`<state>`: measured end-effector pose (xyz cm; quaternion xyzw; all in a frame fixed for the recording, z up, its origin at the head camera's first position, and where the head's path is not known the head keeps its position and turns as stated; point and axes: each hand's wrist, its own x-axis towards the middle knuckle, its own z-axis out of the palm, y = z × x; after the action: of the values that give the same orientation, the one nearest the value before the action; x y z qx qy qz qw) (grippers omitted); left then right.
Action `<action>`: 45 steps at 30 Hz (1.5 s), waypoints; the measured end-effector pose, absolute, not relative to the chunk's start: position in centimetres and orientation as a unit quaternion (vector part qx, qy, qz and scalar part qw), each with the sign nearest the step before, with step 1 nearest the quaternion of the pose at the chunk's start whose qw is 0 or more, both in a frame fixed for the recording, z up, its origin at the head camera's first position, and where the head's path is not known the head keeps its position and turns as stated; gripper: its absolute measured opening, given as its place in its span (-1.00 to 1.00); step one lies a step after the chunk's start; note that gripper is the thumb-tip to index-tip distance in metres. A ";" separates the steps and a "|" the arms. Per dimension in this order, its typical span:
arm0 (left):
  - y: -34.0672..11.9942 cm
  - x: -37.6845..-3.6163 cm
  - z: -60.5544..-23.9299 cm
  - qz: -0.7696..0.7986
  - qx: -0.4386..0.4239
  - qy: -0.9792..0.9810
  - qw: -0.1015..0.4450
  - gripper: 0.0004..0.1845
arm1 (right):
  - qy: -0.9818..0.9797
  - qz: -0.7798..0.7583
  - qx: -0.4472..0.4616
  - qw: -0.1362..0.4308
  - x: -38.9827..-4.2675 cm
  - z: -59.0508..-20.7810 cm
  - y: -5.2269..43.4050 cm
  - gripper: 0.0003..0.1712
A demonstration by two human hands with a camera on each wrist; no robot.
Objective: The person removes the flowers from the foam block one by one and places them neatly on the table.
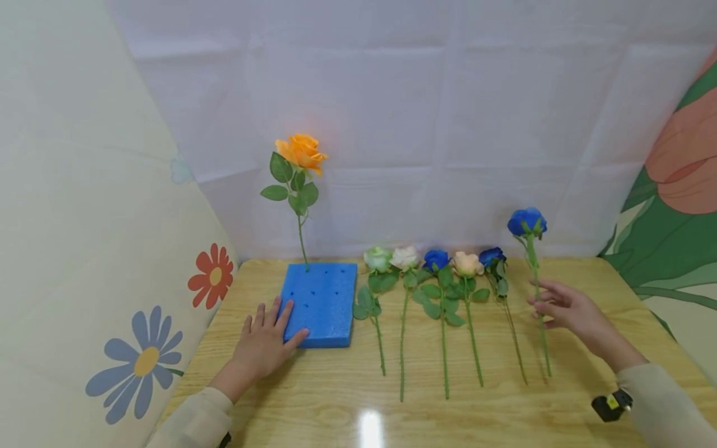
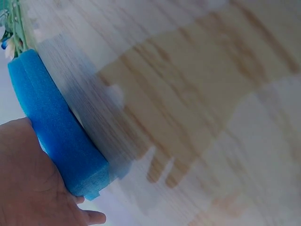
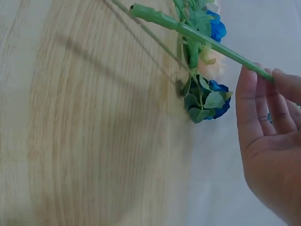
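My right hand [image 1: 568, 311] pinches the green stem of a blue rose [image 1: 528, 222] between thumb and fingers, its bloom raised above the table. The right wrist view shows the lower stem [image 3: 211, 44] clear of the wood. With fingers spread, my left hand [image 1: 264, 342] rests on the left edge of a blue foam block [image 1: 325, 311] that has several small holes in its top. An orange rose [image 1: 302, 152] stands upright in the block's back left hole. The left wrist view has the palm [image 2: 28, 174] against the block's side.
Right of the block lie a green rose [image 1: 378, 258], a white rose [image 1: 406, 257], a blue rose [image 1: 437, 260], a peach rose [image 1: 467, 264] and a dark blue rose [image 1: 492, 255], stems toward me. A white cloth [image 1: 381, 124] hangs behind the wooden table [image 1: 313, 398].
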<state>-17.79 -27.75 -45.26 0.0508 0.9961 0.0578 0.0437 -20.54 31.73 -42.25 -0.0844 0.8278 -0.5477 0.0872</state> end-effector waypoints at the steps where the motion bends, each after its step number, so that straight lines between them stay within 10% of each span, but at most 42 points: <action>1: -27.7 -17.8 -45.3 0.057 0.050 0.996 0.044 0.00 | 0.827 -0.549 -0.083 0.088 -20.6 -42.4 31.9 -0.24; 45: -28.0 -17.8 -45.9 0.055 0.054 0.997 0.025 0.00 | 0.807 -0.555 -0.015 0.200 -21.8 -47.1 33.4 -0.10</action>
<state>-17.81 -28.01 -45.90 0.0541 0.9967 0.0553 0.0253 -21.83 33.39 -47.12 -0.0150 0.8072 -0.5554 0.1995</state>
